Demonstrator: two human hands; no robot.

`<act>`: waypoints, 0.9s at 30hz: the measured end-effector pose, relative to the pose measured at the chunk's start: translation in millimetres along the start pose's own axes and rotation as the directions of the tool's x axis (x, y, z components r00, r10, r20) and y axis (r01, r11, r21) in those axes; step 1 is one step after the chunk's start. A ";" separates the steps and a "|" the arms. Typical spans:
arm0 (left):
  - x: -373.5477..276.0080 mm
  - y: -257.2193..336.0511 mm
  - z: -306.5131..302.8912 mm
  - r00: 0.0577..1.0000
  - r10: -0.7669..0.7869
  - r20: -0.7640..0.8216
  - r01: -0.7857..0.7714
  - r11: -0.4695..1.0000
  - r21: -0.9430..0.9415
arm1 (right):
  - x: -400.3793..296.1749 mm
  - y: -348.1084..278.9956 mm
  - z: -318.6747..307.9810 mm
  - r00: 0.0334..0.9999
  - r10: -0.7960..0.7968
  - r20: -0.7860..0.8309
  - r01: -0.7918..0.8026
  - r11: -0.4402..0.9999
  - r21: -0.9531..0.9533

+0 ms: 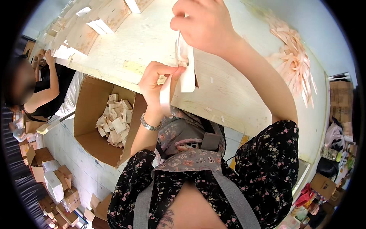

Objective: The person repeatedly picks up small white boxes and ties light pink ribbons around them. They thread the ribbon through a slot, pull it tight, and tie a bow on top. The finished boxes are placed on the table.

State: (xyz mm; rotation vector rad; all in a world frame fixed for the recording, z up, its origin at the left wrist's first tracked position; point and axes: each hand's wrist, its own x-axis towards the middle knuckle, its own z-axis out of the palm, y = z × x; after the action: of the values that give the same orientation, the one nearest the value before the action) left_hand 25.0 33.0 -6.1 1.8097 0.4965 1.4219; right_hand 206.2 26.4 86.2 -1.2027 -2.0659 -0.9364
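Observation:
My left hand (153,83), with a metal bracelet at its wrist, pinches a pale pink ribbon (165,98) between thumb and forefinger. The ribbon's loose length curves down over the wrist. Higher up, the fingers of my right hand (207,27) are closed on the upper end of a white folded-card box piece (188,81). A small slot shows in that piece beside my left fingertips, where the ribbon meets it. What lies inside my right fingers is hidden. Both hands are above the pale worktable (228,100).
A heap of pale pink ribbons (291,60) lies on the table's right. Several printed paper boxes (83,38) stand at the upper left. Below the edge, a large cardboard box (91,114) holds small white cartons (115,123). Another person (43,91) works at the far left.

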 end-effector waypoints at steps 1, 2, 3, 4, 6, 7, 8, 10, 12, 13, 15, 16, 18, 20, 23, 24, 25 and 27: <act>-0.8 -0.1 1.7 1.000 -0.022 0.004 0.022 1.000 -0.001 | 3.9 -3.7 0.4 0.996 0.083 -0.024 -0.079 0.988 0.132; -1.3 -0.3 2.4 0.999 -0.044 0.009 0.044 0.999 -0.003 | 10.3 -10.2 -0.1 0.985 0.168 -0.037 -0.153 0.953 0.263; -1.8 0.1 1.7 0.993 -0.118 0.004 0.118 0.990 -0.079 | 13.9 -9.9 -2.0 0.985 0.163 -0.059 -0.143 0.956 0.257; -2.7 1.0 0.8 0.982 -0.191 0.006 0.189 0.970 -0.156 | 18.3 -9.2 -3.6 0.985 0.154 -0.082 -0.129 0.959 0.252; -7.1 4.3 -1.6 0.963 -0.267 0.034 0.267 0.937 -0.224 | 16.8 8.3 -2.0 0.990 -0.066 -0.126 0.061 0.997 -0.044; -11.1 6.7 -2.8 0.961 -0.270 0.062 0.277 0.935 -0.222 | 12.5 16.1 2.5 0.996 -0.048 -0.080 0.044 0.998 -0.053; -14.3 8.9 -4.0 0.958 -0.274 0.090 0.287 0.932 -0.220 | 6.1 22.9 9.6 0.999 -0.030 -0.035 0.028 0.998 -0.062; -15.6 13.1 -6.7 0.970 -0.088 0.226 0.102 0.994 -0.050 | -1.9 20.4 20.2 1.000 0.024 0.008 -0.024 0.999 0.044; -8.8 7.2 -18.1 0.873 0.184 0.452 -0.289 0.941 0.176 | -9.2 7.4 23.7 0.994 0.104 0.026 -0.107 0.958 0.266; -10.1 4.9 -27.8 0.908 0.154 0.388 -0.280 0.914 0.292 | -13.6 0.2 14.5 0.985 0.171 0.035 -0.174 0.940 0.293; -17.3 2.6 -44.4 0.961 0.117 0.251 -0.234 0.830 0.507 | -31.5 -20.0 -20.8 0.950 0.306 0.060 -0.307 0.889 0.340; -12.9 -3.1 -52.2 0.969 0.022 0.246 -0.094 0.954 0.284 | -44.8 -35.1 -35.3 0.895 0.438 0.089 -0.437 0.817 0.376; 6.5 -17.6 -61.4 0.946 -0.169 0.276 0.225 0.957 -0.182 | -73.2 -66.0 -51.6 0.750 0.626 0.215 -0.646 0.621 0.444; 15.9 -46.8 -49.3 0.873 -0.217 0.438 0.323 0.928 -0.184 | -96.3 -95.0 -52.5 0.588 0.699 0.407 -0.796 0.412 0.443; 24.1 -35.3 -34.3 0.791 -0.448 0.417 0.562 0.802 -0.204 | -122.8 -110.9 -43.0 0.583 0.697 0.418 -0.808 0.444 0.387; 19.7 -34.9 -36.7 0.822 -0.371 0.431 0.552 0.702 -0.449 | -133.9 -108.8 -43.2 0.573 0.733 0.367 -0.812 0.448 0.373; 13.0 -27.6 -36.7 0.859 -0.316 0.404 0.466 0.810 -0.356 | -147.2 -103.8 -38.0 0.551 0.775 0.310 -0.820 0.431 0.377; 1.1 -12.6 -34.1 0.917 -0.197 0.347 0.258 0.956 -0.140 | -168.4 -95.1 -30.8 0.494 0.838 0.231 -0.833 0.381 0.401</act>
State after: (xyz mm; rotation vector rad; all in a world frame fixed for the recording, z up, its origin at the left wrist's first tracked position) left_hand -4.8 52.9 -12.1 1.7308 0.3745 0.9481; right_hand 198.6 -114.9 -49.2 -1.6580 -1.1908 0.0799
